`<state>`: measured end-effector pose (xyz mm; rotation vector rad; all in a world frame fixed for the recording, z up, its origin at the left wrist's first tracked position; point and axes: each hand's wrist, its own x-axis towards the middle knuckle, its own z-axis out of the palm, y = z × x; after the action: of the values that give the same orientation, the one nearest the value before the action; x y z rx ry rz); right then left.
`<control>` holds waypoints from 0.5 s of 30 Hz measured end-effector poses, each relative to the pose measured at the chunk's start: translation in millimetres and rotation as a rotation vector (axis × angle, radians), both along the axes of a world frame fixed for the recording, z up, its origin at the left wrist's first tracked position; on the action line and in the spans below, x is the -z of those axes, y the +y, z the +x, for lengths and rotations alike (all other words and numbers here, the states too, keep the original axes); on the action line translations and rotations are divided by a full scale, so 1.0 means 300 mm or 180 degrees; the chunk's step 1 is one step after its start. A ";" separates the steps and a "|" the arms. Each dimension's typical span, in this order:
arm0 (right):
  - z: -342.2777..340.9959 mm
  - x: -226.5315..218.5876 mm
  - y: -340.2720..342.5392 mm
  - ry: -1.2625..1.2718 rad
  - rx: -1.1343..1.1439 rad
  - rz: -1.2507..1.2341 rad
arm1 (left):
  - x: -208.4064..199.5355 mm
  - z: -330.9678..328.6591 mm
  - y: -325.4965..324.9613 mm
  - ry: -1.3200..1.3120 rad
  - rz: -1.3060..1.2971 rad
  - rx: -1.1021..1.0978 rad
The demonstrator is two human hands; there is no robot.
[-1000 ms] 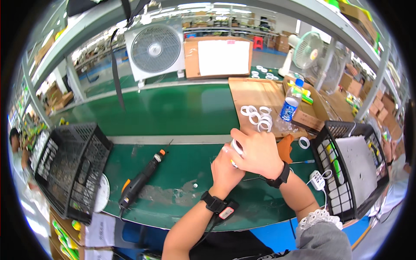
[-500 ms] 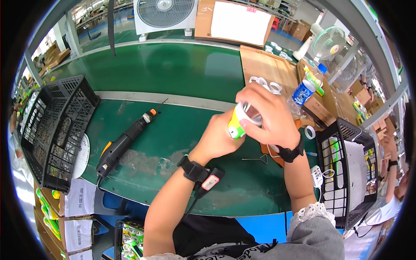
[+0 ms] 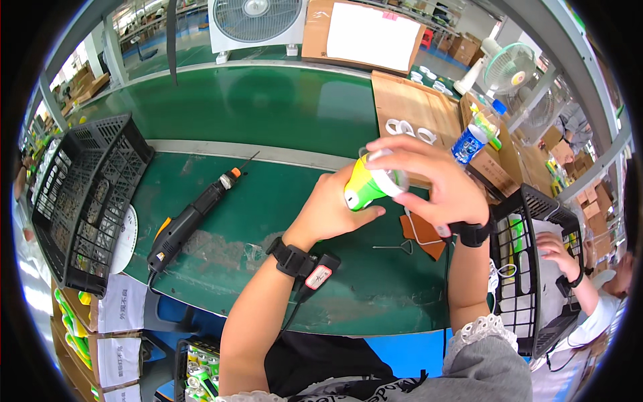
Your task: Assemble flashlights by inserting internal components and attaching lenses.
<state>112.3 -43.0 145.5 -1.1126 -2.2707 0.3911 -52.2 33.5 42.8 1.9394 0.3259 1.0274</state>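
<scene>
In my left hand (image 3: 328, 208) is a yellow, green and white flashlight (image 3: 363, 187), its body held between palm and fingers, thumb stretched along below it. Its wide end has a white collar and a clear front, tilted toward the right. My right hand (image 3: 439, 177) curves over that end, fingers on top and thumb at its lower rim. Beneath the right hand lie an orange-brown piece (image 3: 426, 234) with a white cord and a thin metal hook tool (image 3: 395, 247). A black electric screwdriver (image 3: 194, 224) rests on the green bench to the left.
Black crates stand left (image 3: 87, 201) and right (image 3: 529, 268). White rings (image 3: 405, 127) lie on a wooden board (image 3: 429, 100), near a blue-capped bottle (image 3: 472, 137). Another person's hand (image 3: 559, 254) reaches over the right crate. A large fan (image 3: 256, 20) stands at the back.
My right hand has shifted right and slightly down, its fingers opening wider around the flashlight's clear end. The flashlight has turned, showing more of its body. Another person's hand has come over the right crate.
</scene>
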 end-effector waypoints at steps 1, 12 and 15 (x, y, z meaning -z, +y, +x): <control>-0.011 0.011 0.006 0.0022 0.0205 0.0000 | -0.003 0.004 -0.004 -0.0060 -0.0033 -0.0053; 0.008 0.023 0.028 0.0511 -0.0199 -0.0162 | 0.000 0.022 -0.041 -0.1186 -0.0565 -0.0113; 0.008 0.027 0.021 0.0955 -0.0224 -0.0397 | -0.001 0.017 -0.023 -0.1028 0.0014 -0.0292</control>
<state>114.7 -36.6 137.6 -0.9630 -2.0459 0.6881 -47.0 26.6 43.2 1.7390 0.2307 1.3794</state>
